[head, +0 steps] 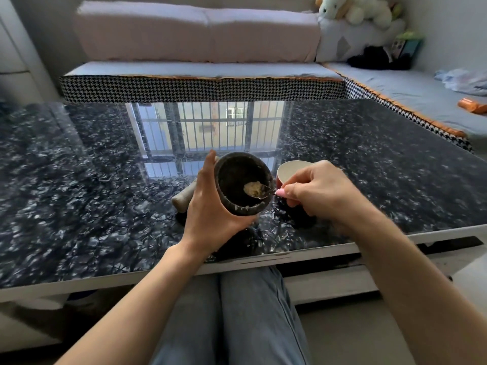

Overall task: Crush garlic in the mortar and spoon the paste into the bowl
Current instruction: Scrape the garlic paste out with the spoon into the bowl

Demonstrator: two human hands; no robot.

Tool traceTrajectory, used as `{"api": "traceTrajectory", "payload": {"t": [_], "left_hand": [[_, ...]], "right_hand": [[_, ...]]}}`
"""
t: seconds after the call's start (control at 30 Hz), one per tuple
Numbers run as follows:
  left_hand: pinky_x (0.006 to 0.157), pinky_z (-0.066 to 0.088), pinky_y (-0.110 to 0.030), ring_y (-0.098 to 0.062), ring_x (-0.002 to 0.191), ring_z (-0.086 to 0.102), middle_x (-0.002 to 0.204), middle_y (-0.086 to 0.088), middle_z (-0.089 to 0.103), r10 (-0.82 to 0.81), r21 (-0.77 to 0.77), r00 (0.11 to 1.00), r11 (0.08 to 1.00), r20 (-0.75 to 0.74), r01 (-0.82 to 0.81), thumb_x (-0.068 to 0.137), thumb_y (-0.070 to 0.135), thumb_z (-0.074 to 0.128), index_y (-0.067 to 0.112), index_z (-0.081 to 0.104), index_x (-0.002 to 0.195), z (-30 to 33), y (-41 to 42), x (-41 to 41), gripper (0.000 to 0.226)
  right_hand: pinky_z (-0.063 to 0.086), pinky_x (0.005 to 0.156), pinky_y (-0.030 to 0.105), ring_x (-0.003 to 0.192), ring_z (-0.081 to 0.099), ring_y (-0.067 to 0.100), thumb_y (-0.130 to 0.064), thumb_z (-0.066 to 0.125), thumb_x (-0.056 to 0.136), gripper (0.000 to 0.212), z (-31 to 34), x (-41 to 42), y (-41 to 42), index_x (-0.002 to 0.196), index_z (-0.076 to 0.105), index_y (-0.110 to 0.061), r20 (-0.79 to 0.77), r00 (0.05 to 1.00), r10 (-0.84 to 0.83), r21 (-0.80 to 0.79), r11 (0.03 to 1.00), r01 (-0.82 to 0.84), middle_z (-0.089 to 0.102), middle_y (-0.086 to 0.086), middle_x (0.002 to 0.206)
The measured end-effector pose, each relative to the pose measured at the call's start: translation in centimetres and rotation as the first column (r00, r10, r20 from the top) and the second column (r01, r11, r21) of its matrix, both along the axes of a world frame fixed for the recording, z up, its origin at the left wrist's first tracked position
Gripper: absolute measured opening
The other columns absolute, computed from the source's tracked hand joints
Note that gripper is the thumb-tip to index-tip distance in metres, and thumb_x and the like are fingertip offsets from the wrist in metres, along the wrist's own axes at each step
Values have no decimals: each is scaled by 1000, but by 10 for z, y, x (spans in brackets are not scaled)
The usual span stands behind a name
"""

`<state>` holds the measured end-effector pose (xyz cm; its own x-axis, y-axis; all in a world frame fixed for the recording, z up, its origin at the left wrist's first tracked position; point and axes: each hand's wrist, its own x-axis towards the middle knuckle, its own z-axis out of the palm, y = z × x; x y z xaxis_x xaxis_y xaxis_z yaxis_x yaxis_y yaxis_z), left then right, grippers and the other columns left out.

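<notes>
A dark stone mortar (237, 169) is lifted off the table and tilted toward me, with my left hand (210, 206) wrapped around its outside. A lump of pale garlic paste (253, 188) lies on a metal spoon (266, 194) inside the mortar near its right rim. My right hand (319, 191) pinches the spoon's handle from the right. A small bowl (287, 168), red outside and cream inside, stands just right of the mortar, partly hidden behind my right hand. The pale pestle (184, 197) lies on the table behind my left hand.
The dark speckled glossy table (92, 193) reflects a barred window. Its white front edge (290, 256) runs just above my knees. Beyond the table are a houndstooth-edged bench (200, 89), a pink sofa cushion and a plush toy (353, 9) at the back right.
</notes>
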<state>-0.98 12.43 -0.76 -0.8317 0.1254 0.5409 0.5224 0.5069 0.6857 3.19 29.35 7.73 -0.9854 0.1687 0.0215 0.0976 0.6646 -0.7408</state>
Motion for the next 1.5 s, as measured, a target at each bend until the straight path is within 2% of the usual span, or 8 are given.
{"api": "traceTrajectory", "payload": {"t": [0.2,0.5,0.7,0.9,1.1,1.2,1.33,1.5], "left_hand": [[95,38,-40,-21,132,34,142,-5,39,-33,-201,999,979,-12,30,52,36,87,36,4,137,7,12,9,119],[95,38,-39,-18,134,30,146,-2,34,-74,-314,997,947,-14,65,58,43,81,18,10,146,14,16,9,116],[95,37,-38,-18,132,32,144,-2,36,-47,-284,998,957,37,56,58,41,82,18,9,146,19,14,7,116],[95,39,-43,-22,135,28,145,-6,34,-29,-332,999,943,13,32,61,39,79,16,9,146,19,24,14,112],[98,38,-43,-24,136,29,146,-7,35,-20,-366,999,931,-48,1,63,39,79,13,13,146,16,32,15,109],[100,37,-41,-24,136,31,145,-7,37,-13,-385,996,922,-87,-22,62,38,80,11,18,145,11,35,16,107],[98,39,-43,-25,135,32,144,-8,39,12,-375,995,926,-102,-50,62,42,79,10,19,145,11,35,17,108],[97,38,-42,-21,137,27,147,-4,34,43,-338,998,939,-52,-58,61,38,81,15,12,146,16,36,17,111]], "right_hand": [[37,50,22,55,54,16,-17,69,77,15,31,-19,10,66,71,-7,126,992,-6,239,971,-24,67,6,64],[50,77,36,82,62,21,-17,59,84,12,36,5,-9,86,71,-17,-225,947,229,518,851,-84,70,-1,86],[45,52,27,66,60,24,-7,70,75,10,14,27,4,82,70,-14,-283,802,526,755,637,-152,65,0,73],[42,47,27,62,55,24,1,71,55,23,-11,23,26,73,68,-14,-275,853,443,867,497,21,61,1,66],[48,52,30,69,62,22,-7,70,72,16,-33,36,27,85,71,-18,-323,863,389,600,789,-131,66,-4,76],[52,68,38,77,64,14,-14,68,81,10,-36,38,30,89,72,-17,-279,922,269,228,951,-209,69,-6,83],[41,46,14,50,52,1,-3,62,83,10,-38,44,35,85,71,-6,-121,991,59,-419,902,-105,66,7,69],[50,62,15,68,64,4,-12,68,81,6,-56,52,37,84,72,-13,-264,953,-151,-169,980,108,70,-4,75]]}}
